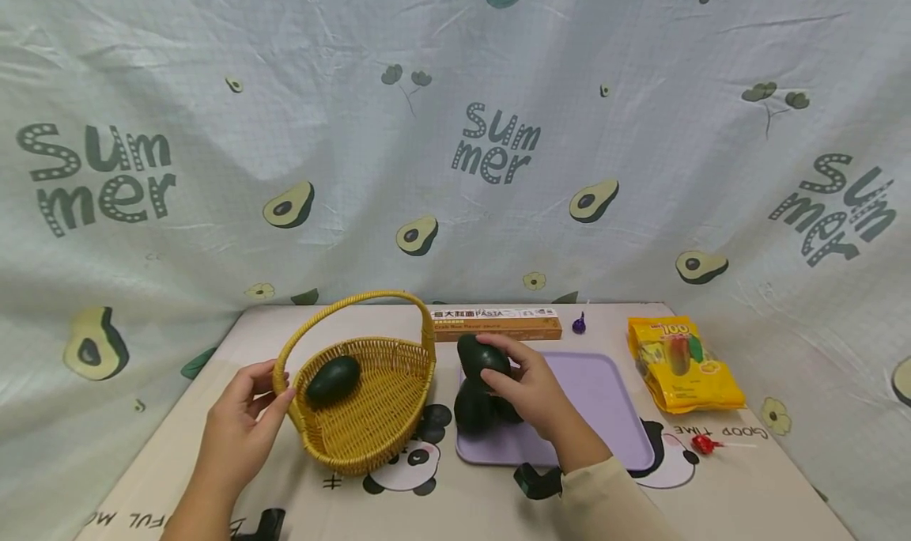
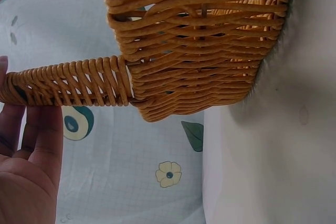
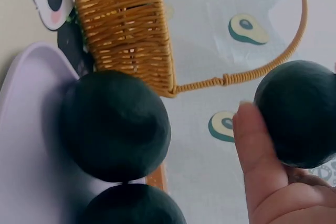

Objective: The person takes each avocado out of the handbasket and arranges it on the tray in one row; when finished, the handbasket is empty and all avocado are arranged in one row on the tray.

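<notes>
Dark green fruit, one, raised near the tray fruit; basket, one, held by its handle.
Right fingers, parted to the fruit's width, pinched it; left fingers curled round the handle; smooth skin and a partial grip could have let it slip and set the tray fruit rolling; a leftward tug could have tipped the basket.

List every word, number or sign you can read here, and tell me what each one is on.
"Summer": the curtain, three times, split over two rows.
"意大利面 PASTA": the long box; its smaller print is too blurred to read surely.
"100": the yellow bag; its other print is too small.
"GOOD TIME": the table cover, upside down.
"FUL MO": also the table cover, upside down, partly hidden.
"#": the table cover.
</notes>
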The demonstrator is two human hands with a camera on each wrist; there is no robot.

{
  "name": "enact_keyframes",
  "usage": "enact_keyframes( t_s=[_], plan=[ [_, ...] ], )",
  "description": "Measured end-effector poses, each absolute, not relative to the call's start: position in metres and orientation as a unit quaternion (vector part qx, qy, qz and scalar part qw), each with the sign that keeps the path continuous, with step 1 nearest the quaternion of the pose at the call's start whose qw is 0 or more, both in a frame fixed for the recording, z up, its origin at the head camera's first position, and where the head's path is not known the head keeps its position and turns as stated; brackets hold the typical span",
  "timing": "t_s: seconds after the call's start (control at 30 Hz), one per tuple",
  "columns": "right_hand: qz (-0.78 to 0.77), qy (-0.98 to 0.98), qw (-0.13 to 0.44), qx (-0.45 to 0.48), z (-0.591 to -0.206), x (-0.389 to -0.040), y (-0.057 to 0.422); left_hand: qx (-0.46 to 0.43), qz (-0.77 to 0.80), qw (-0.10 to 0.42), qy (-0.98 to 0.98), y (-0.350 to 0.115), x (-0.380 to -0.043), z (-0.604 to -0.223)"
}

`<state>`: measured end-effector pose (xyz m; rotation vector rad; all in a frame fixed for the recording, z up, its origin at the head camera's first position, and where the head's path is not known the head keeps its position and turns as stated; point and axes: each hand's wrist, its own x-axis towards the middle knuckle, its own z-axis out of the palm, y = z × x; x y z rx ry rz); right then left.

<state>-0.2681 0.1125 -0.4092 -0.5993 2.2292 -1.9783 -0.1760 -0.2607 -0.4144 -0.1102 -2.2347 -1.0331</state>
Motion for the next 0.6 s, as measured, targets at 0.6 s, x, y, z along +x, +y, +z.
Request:
enact_keyframes(
  t_s=[0.6],
  plan=[
    [-0.613, 0.777, 0.004, -0.144, -0.424, -0.263, 0.156, -0.047, -0.398, 0.335, -0.853, -0.261, -0.177, -0.415]
  ],
)
